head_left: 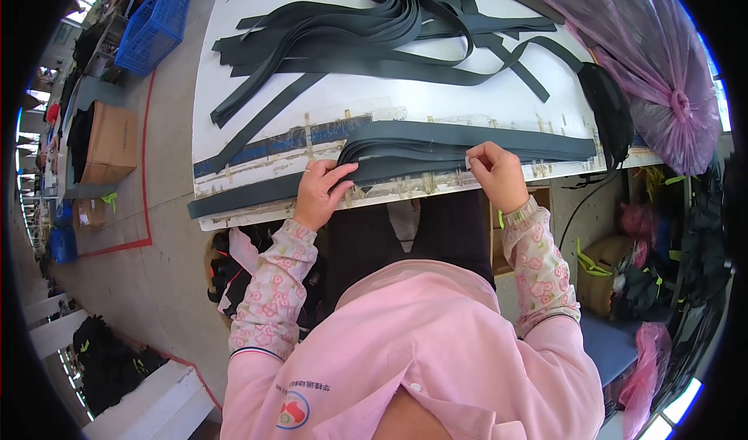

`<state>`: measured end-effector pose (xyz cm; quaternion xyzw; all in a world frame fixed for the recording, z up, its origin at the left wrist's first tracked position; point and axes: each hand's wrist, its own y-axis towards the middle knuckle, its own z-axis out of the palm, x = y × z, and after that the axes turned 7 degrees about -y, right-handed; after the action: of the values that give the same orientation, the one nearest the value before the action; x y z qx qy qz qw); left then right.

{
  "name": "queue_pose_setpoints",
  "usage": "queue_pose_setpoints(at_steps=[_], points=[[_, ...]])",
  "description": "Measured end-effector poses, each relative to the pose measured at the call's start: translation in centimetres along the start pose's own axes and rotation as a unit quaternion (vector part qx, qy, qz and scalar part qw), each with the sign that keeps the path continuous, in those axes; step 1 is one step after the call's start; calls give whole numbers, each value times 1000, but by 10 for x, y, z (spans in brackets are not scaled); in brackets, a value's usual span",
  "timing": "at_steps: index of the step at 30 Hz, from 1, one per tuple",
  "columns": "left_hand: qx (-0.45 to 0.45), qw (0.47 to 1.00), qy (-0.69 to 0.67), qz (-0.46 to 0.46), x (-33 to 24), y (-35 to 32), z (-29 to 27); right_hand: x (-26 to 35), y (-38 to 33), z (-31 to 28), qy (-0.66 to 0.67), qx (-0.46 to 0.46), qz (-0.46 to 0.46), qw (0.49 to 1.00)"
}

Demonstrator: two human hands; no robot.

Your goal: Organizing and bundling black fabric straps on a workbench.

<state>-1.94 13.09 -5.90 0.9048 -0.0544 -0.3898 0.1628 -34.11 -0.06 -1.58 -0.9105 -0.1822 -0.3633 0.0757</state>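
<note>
In the head view, I have the dark grey strap along the near edge of the white table, between me and the loose pile of matching straps at the far side. Its long axis runs left to right, roughly parallel with that edge and climbing slightly to the right. The stacked layers point their cut ends right, while their rounded bends face left; below them a single flat tail stretches left past the wrist to the table's left side.

My left hand is at those bends, thumb and forefinger tips slightly parted against the strap (from this far off, I cannot tell whether a layer is gripped). My right hand is farther along, thumb and forefinger drawn together at the stack's lower edge; whether they pinch a layer I cannot tell either.

Right of the strap's cut ends hangs a black pouch, near a knotted purple plastic bag. A blue crate stands well apart, off to the upper left.
</note>
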Motion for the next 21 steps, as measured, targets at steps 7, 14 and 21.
queue_pose_setpoints(at_steps=[7, 14, 21], points=[[-13, 1000, -7, 17, 1, 4, 5, 38, -9, 55, 152, 263, -44, 952], [-41, 999, -21, 3, 1, 2, 7, 86, 13, 110, 63, 69, -128, 987], [-44, 998, -37, 10, 3, 2, 5, 92, 8, 137, 26, 114, -106, 987]])
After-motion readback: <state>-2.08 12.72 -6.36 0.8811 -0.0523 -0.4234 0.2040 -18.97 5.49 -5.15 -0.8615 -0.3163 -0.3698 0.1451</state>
